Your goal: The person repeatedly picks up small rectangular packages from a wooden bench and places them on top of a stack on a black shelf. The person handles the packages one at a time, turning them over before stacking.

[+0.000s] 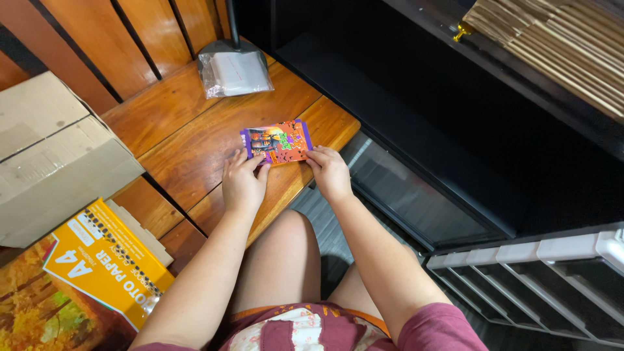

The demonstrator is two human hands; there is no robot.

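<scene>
- Where the wooden table [195, 140] nears its edge, a colourful packet [277, 142] lies flat.
- Left hand [242, 182]: fingertips pressing the packet's near-left corner.
- Right hand [329, 172]: fingertips pinching its right edge.
- Packet sits between both hands, just beyond them.

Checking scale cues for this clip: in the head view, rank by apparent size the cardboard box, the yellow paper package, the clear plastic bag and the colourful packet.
1. cardboard box
2. yellow paper package, partly cropped, nearer the camera
3. clear plastic bag
4. colourful packet
</scene>
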